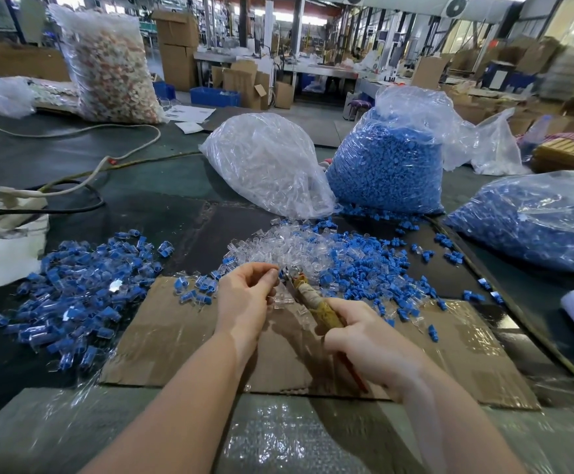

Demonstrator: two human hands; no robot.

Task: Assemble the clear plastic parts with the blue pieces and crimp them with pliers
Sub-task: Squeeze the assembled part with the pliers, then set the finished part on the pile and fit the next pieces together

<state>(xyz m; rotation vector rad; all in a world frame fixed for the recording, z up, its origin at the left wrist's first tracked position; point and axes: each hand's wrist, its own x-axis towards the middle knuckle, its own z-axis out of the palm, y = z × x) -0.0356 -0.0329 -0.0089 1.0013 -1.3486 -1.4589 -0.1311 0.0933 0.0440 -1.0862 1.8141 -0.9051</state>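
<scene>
On the cardboard sheet [183, 343], heaps and bags crowd both hands: left [244, 299] pinching a part, right [374, 343] gripping pliers [313, 299].

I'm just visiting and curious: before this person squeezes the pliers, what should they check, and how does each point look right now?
1. Pliers held firmly: ok, the right hand grips the handles.
2. Part held at the pliers' tip: ok, the left hand pinches something small there.
3. Blue piece seated in the clear part: cannot tell, the fingers hide it.
4. Fingertips clear of the pliers' tip: cannot tell, they sit very close.
5. Loose parts within reach: ok, a mixed pile lies just beyond the hands.
6. Place for finished pieces: ok, an assembled pile lies to the left.
</scene>
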